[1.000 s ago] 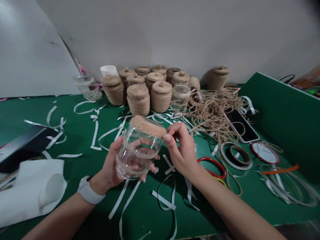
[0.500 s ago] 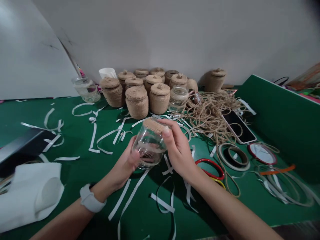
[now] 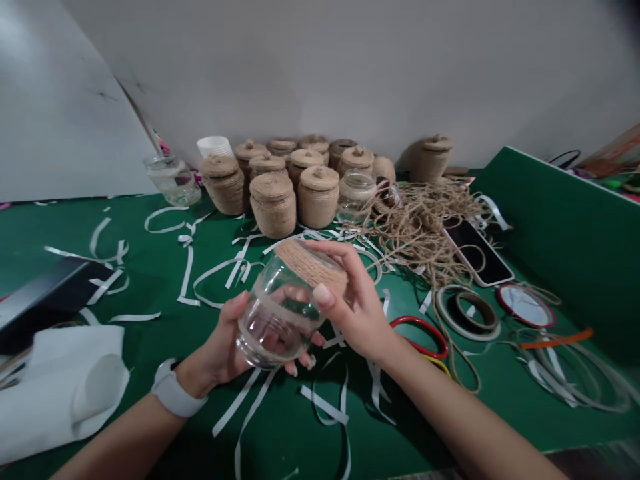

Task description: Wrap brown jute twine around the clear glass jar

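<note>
A clear glass jar (image 3: 273, 320) with a band of jute twine (image 3: 313, 267) around its upper end is tilted between my hands, its bare base toward the lower left. My right hand (image 3: 355, 303) grips the twine-covered end, thumb on the near side and fingers over the top. Under and behind the glass, my left hand (image 3: 225, 343) cradles the jar, with the thumb at its left side and fingertips showing below it. Parts of the left fingers are seen only through the glass.
Twine-wrapped lidded jars (image 3: 273, 205) stand at the back, beside a bare glass jar (image 3: 357, 193). A twine heap (image 3: 425, 227), a phone (image 3: 477, 252), tape rolls (image 3: 467, 313) and red-handled scissors (image 3: 423, 337) lie right. White strips (image 3: 325, 405) litter the green table. White cloth (image 3: 65, 387) lies left.
The jar has tipped further, its base swinging down and left toward me. My left hand has shifted lower and opened more beneath it, while my right hand stays at the twine end.
</note>
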Demonstrator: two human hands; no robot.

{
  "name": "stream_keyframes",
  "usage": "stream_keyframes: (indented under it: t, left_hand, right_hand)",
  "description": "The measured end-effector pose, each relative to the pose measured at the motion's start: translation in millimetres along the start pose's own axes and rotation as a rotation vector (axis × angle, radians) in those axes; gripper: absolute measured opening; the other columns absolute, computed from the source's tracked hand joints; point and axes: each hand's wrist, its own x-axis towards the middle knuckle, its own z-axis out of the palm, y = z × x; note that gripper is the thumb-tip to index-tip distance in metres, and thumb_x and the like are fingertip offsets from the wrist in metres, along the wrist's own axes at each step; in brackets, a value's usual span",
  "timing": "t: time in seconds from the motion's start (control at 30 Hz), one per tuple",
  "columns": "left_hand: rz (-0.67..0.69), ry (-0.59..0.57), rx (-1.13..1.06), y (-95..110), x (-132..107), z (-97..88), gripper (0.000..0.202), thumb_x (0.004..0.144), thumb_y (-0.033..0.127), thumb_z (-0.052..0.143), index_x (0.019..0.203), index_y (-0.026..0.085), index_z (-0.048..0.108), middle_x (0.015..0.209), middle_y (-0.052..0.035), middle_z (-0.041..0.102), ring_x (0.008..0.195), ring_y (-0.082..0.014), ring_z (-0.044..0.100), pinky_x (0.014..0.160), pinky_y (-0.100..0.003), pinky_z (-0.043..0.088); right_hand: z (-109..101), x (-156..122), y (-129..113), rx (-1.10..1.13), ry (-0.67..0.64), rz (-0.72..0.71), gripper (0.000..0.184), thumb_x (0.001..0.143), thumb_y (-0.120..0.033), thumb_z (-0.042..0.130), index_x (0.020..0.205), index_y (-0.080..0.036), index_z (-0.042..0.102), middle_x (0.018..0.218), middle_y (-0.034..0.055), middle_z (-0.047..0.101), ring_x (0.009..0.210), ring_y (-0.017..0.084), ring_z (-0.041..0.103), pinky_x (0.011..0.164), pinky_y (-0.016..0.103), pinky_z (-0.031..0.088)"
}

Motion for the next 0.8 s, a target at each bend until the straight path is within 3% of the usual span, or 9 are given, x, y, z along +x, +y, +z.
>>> stream_keyframes:
  t: [0.1,0.17,0.27,0.33,0.43,0.57,0.67,0.73,0.8]
  left_hand:
    - [-0.004,0.166,0.067,-3.4,1.0,-3.4,0.057,0.082,0.067,0.061,0.112,0.02,0.071,0.102,-0.0104,0.076,0.085,-0.0241,0.074,0.072,-0.03,0.059]
    - [0.137,0.323,0.183,-6.9,5.1,-3.3,0.05,0.082,0.059,0.067,0.115,0.021,0.068,0.104,-0.0079,0.074,0.086,-0.021,0.072,0.076,-0.029,0.059]
    - [0.367,0.392,0.387,-10.6,12.4,0.5,0.07,0.066,0.046,0.087,0.126,0.025,0.057,0.114,-0.0063,0.069,0.092,-0.0214,0.069,0.079,-0.028,0.057]
    - [0.414,0.39,0.473,-11.1,14.2,2.7,0.074,0.06,0.039,0.092,0.123,0.025,0.056,0.11,-0.005,0.069,0.092,-0.0217,0.069,0.077,-0.027,0.055]
    - [0.375,0.349,0.466,-10.2,10.9,2.4,0.055,0.071,0.047,0.082,0.115,0.021,0.063,0.094,-0.0029,0.072,0.083,-0.0214,0.069,0.073,-0.027,0.054]
    - [0.251,0.192,0.278,-8.0,3.1,0.0,0.048,0.076,0.058,0.071,0.11,0.025,0.07,0.088,-0.0024,0.076,0.067,-0.0199,0.071,0.058,-0.026,0.056]
    - [0.105,0.08,0.181,-5.7,0.8,-0.2,0.057,0.077,0.07,0.062,0.106,0.022,0.072,0.084,-0.0073,0.077,0.057,-0.0194,0.071,0.051,-0.024,0.053]
    - [0.019,0.053,0.16,-4.5,1.8,-0.3,0.067,0.075,0.077,0.057,0.106,0.019,0.073,0.082,-0.0098,0.077,0.06,-0.0225,0.072,0.055,-0.029,0.056]
    - [0.069,0.149,0.208,-4.0,4.2,-0.6,0.065,0.078,0.075,0.055,0.106,0.019,0.072,0.086,-0.0096,0.076,0.073,-0.0257,0.074,0.066,-0.033,0.058]
  right_hand:
    - [3.4,-3.0,1.0,-0.026,0.071,-0.013,0.047,0.091,-0.059,0.052,0.124,-0.026,0.048,0.124,0.0076,0.062,0.109,0.021,0.064,0.091,0.039,0.056]
    - [4.7,-3.5,2.4,-0.113,0.155,-0.027,0.043,0.091,-0.054,0.054,0.122,-0.025,0.049,0.122,0.0084,0.062,0.11,0.021,0.063,0.093,0.04,0.054]
    - [5.8,-1.8,3.0,-0.27,0.244,-0.012,0.041,0.089,-0.047,0.06,0.121,-0.023,0.051,0.121,0.0102,0.062,0.113,0.023,0.06,0.098,0.044,0.051]
    - [5.6,-0.1,1.4,-0.315,0.239,-0.033,0.04,0.089,-0.044,0.059,0.123,-0.023,0.052,0.124,0.0109,0.062,0.117,0.024,0.059,0.101,0.045,0.049]
    - [2.3,2.7,-2.5,-0.292,0.146,-0.111,0.039,0.09,-0.042,0.057,0.125,-0.024,0.055,0.131,0.0095,0.062,0.123,0.023,0.058,0.105,0.046,0.048]
    - [-6.6,5.8,-6.8,-0.219,0.012,-0.138,0.046,0.089,-0.048,0.058,0.13,-0.027,0.056,0.137,0.0058,0.061,0.126,0.024,0.058,0.107,0.045,0.048]
    - [-10.4,5.7,-8.5,-0.182,-0.029,-0.139,0.052,0.087,-0.054,0.059,0.132,-0.028,0.056,0.137,0.0057,0.061,0.125,0.025,0.059,0.106,0.045,0.049]
    - [-10.4,4.7,-9.4,-0.16,-0.017,-0.125,0.053,0.085,-0.054,0.06,0.131,-0.027,0.055,0.133,0.0061,0.063,0.12,0.024,0.062,0.101,0.043,0.052]
    - [-9.0,3.9,-9.9,-0.158,0.043,-0.099,0.048,0.085,-0.051,0.061,0.127,-0.026,0.057,0.127,0.006,0.066,0.113,0.023,0.065,0.096,0.041,0.054]
